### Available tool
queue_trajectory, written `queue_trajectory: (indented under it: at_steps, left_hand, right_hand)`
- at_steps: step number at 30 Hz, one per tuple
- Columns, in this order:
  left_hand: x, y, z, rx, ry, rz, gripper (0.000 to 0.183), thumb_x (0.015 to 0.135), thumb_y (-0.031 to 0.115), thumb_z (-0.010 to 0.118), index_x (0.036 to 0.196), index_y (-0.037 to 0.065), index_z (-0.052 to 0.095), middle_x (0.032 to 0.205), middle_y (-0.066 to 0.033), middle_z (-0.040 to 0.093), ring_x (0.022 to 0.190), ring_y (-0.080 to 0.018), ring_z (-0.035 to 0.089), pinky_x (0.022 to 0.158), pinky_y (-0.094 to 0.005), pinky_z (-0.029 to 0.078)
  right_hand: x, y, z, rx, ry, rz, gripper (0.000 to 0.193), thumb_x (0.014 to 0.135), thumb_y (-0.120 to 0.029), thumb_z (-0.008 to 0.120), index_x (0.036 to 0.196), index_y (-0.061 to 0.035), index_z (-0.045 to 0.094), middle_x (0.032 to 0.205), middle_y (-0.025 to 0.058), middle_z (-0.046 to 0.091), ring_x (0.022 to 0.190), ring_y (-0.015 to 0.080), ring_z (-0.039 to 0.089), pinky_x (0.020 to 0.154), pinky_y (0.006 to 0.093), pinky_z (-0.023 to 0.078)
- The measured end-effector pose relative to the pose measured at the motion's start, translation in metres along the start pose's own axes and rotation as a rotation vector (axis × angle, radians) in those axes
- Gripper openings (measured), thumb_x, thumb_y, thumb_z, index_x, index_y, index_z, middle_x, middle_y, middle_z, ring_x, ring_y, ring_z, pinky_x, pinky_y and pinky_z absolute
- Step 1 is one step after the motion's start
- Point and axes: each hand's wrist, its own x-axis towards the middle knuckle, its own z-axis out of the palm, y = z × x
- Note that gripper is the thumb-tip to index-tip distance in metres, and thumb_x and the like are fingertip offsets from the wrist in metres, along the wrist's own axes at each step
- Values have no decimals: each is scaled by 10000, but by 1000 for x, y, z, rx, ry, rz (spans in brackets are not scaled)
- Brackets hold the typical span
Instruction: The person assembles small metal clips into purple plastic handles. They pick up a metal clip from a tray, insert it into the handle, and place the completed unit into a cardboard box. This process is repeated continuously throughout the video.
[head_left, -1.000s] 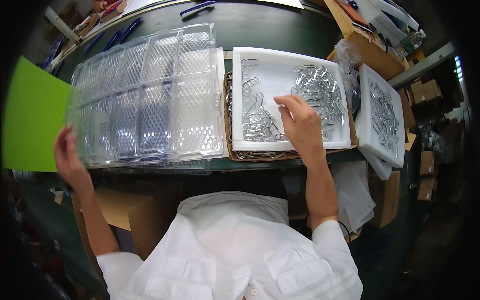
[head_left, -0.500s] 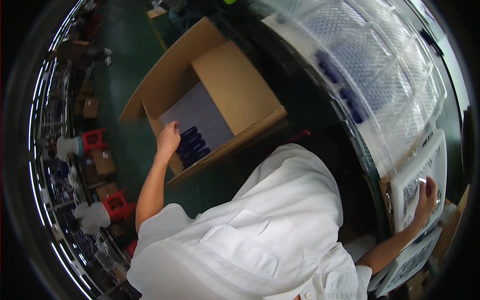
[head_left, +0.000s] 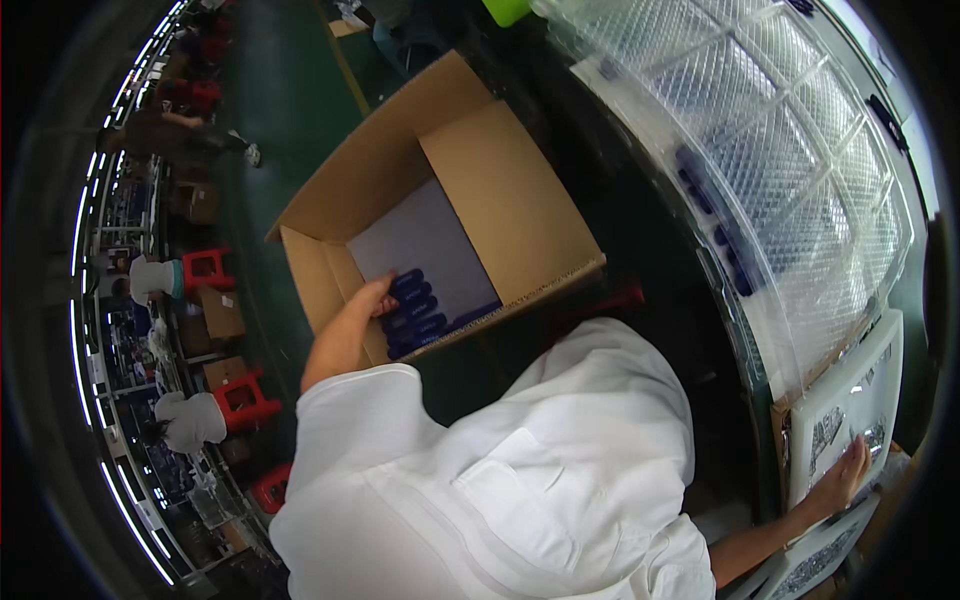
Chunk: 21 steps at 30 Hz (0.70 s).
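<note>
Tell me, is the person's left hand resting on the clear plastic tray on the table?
No, the left hand reaches into the open cardboard box on the floor, beside dark blue pieces, well apart from the clear plastic tray.

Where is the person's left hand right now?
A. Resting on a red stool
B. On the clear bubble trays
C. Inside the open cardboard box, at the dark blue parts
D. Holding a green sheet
C: the left hand reaches into the box, touching the blue parts.
</note>
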Motion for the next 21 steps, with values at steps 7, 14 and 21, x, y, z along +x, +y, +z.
queue_trajectory:
  at_steps: [7, 14, 21]
  left_hand:
    - [19, -3, 15, -173, 111, -22, 547, 883, 702, 657, 804, 174, 540, 562, -9, 468, 347, -67, 334, 320, -211, 203]
    - [23, -21, 33, -562, 307, 341, 393, 864, 549, 675, 780, 200, 517, 546, -22, 405, 382, -187, 386, 365, -366, 291]
    - [-72, 26, 25, -506, 63, 888, 398, 955, 403, 658, 1180, 76, 657, 1132, -120, 708, 1046, -282, 671, 904, -408, 537]
  right_hand:
    - [-4, -12, -1, -62, 46, 29, 202, 1018, -18, 645, 1204, -11, 722, 1205, 149, 714, 1086, 297, 705, 906, 384, 571]
    - [-11, 0, 6, 82, -25, 27, 203, 1019, -44, 650, 1207, 3, 710, 1173, 152, 712, 1107, 299, 685, 946, 393, 550]
    - [3, -35, 5, 622, 153, 571, 198, 984, 19, 695, 1179, 22, 728, 1077, 78, 730, 983, 155, 695, 922, 279, 562]
